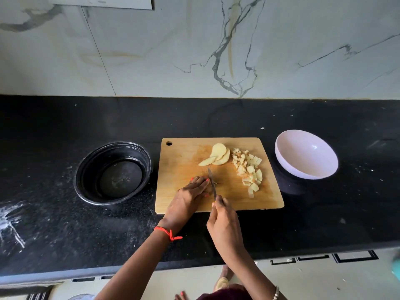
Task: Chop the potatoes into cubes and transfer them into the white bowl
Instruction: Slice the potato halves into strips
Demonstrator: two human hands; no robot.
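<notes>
Gripping a knife (211,181), the right hand (225,226) works at lower centre of the wooden cutting board (179,161); the left hand (190,198) curls its fingers over something hidden.

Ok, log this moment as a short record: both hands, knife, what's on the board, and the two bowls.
left hand: fingers curled, pinning a potato piece hidden beneath them on the cutting board
right hand: grips the knife, blade down beside the left fingers
potato slices: overlapped, far middle of the board
potato cubes: piled along the board's right side
white bowl: right of the board, empty
black bowl: left of the board, no potato in it
</notes>
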